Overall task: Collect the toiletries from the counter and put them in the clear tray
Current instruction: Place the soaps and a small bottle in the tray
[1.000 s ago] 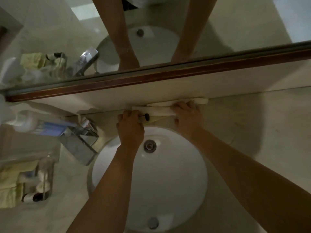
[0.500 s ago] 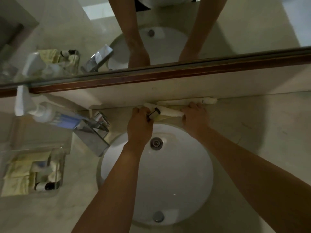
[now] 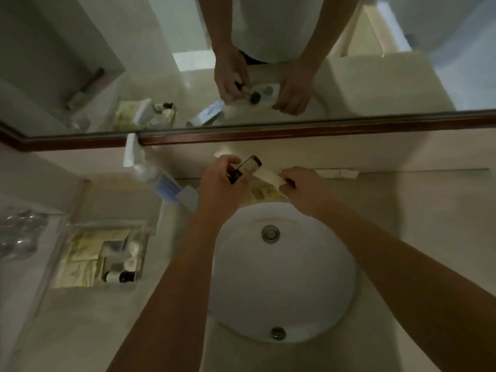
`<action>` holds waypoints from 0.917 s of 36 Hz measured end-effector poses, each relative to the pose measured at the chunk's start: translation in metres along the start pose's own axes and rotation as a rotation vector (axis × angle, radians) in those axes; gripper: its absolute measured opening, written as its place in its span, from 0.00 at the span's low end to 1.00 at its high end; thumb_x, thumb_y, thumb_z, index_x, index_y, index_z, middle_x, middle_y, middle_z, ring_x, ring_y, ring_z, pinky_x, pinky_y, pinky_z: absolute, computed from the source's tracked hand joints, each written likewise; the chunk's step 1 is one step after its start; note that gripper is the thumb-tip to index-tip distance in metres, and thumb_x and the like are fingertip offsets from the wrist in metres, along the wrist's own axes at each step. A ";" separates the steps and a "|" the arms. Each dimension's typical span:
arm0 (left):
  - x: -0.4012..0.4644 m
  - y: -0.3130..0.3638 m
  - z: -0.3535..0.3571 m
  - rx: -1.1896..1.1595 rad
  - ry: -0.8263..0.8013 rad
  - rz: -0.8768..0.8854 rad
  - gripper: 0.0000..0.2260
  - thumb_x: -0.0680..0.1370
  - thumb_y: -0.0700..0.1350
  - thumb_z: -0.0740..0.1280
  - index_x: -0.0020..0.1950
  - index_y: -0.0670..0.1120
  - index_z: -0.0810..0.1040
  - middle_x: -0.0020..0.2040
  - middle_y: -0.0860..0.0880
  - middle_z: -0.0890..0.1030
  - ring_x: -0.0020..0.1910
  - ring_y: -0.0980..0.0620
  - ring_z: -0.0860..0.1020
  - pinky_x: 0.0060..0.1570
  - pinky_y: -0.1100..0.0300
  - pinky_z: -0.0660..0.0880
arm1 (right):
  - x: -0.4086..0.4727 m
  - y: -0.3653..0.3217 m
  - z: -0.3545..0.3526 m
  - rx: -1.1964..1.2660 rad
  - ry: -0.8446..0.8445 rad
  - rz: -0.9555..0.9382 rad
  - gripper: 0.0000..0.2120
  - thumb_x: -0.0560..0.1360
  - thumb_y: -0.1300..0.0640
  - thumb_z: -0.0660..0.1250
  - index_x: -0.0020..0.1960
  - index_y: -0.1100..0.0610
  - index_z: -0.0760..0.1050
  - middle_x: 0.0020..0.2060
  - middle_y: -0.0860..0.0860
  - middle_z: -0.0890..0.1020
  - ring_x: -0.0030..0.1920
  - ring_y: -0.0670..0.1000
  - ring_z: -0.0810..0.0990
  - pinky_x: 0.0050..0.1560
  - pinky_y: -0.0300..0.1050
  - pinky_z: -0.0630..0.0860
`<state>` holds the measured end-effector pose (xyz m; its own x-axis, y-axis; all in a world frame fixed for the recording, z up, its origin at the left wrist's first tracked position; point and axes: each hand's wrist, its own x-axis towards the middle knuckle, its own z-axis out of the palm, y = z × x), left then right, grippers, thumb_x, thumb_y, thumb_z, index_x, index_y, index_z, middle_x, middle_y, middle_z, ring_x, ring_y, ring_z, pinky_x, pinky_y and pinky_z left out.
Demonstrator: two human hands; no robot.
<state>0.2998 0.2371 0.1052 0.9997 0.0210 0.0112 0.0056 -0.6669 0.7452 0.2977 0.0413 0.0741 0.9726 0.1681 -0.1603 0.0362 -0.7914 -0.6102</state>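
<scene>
Both hands busy at the sink's (image 3: 281,277) twelve o'clock rim.
Left hand (image 3: 222,181) grips a dark-capped small bottle (image 3: 245,167); right hand (image 3: 300,186) pinches a cream sachet (image 3: 268,177).

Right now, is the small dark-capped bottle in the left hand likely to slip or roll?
The bottle looks round and smooth, so it would probably roll if laid on the counter. The left hand grips only one end, so it may slip. It seems light.
</scene>
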 end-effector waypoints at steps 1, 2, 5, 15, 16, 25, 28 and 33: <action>-0.005 -0.007 -0.013 -0.013 0.017 0.008 0.12 0.75 0.49 0.72 0.56 0.50 0.76 0.46 0.51 0.79 0.42 0.54 0.78 0.40 0.63 0.76 | 0.001 -0.012 0.005 0.000 0.009 -0.006 0.04 0.78 0.57 0.62 0.47 0.56 0.75 0.42 0.53 0.77 0.42 0.53 0.74 0.40 0.46 0.69; -0.010 -0.017 -0.027 -0.030 0.030 0.002 0.11 0.75 0.50 0.72 0.55 0.50 0.76 0.46 0.51 0.79 0.42 0.54 0.78 0.40 0.62 0.77 | 0.002 -0.024 0.011 -0.001 0.021 -0.010 0.04 0.77 0.57 0.63 0.46 0.57 0.75 0.41 0.53 0.77 0.41 0.53 0.75 0.41 0.47 0.71; -0.025 -0.049 -0.069 -0.061 0.055 -0.057 0.09 0.74 0.50 0.73 0.51 0.53 0.76 0.46 0.52 0.79 0.42 0.58 0.78 0.36 0.67 0.73 | 0.004 -0.066 0.033 -0.004 0.032 -0.025 0.05 0.77 0.56 0.63 0.46 0.56 0.76 0.40 0.53 0.77 0.40 0.54 0.75 0.42 0.49 0.73; -0.073 -0.188 -0.189 -0.074 0.095 -0.224 0.08 0.75 0.51 0.72 0.52 0.51 0.79 0.44 0.53 0.80 0.39 0.57 0.78 0.37 0.65 0.74 | 0.006 -0.207 0.139 -0.028 0.079 -0.060 0.06 0.76 0.58 0.64 0.40 0.55 0.74 0.35 0.53 0.77 0.35 0.54 0.75 0.35 0.47 0.69; -0.077 -0.203 -0.196 -0.043 0.093 -0.242 0.08 0.75 0.52 0.72 0.51 0.52 0.79 0.44 0.53 0.80 0.40 0.56 0.78 0.40 0.63 0.75 | 0.009 -0.217 0.151 -0.039 0.067 -0.064 0.07 0.76 0.58 0.65 0.39 0.57 0.75 0.35 0.54 0.77 0.36 0.55 0.75 0.35 0.49 0.70; -0.102 -0.315 -0.210 0.173 -0.066 -0.273 0.11 0.74 0.51 0.72 0.54 0.51 0.82 0.49 0.50 0.84 0.46 0.49 0.81 0.48 0.49 0.80 | 0.020 -0.265 0.232 -0.124 -0.016 -0.103 0.05 0.75 0.58 0.67 0.49 0.56 0.80 0.39 0.52 0.76 0.41 0.55 0.75 0.41 0.50 0.74; -0.100 -0.331 -0.206 0.245 -0.084 -0.274 0.10 0.73 0.54 0.73 0.53 0.54 0.82 0.46 0.51 0.84 0.47 0.48 0.81 0.48 0.47 0.78 | 0.026 -0.266 0.253 -0.149 -0.044 -0.098 0.07 0.75 0.58 0.67 0.52 0.53 0.81 0.39 0.48 0.75 0.41 0.51 0.74 0.40 0.44 0.68; -0.094 -0.351 -0.199 0.352 -0.119 -0.259 0.10 0.71 0.54 0.74 0.51 0.56 0.81 0.45 0.52 0.83 0.49 0.48 0.78 0.50 0.48 0.75 | 0.039 -0.265 0.284 -0.211 -0.115 -0.084 0.11 0.77 0.57 0.63 0.56 0.49 0.80 0.45 0.51 0.80 0.47 0.56 0.77 0.43 0.49 0.75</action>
<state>0.1997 0.6172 -0.0249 0.9598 0.1488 -0.2380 0.2433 -0.8639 0.4410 0.2608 0.4244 0.0088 0.9321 0.2949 -0.2105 0.1749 -0.8749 -0.4516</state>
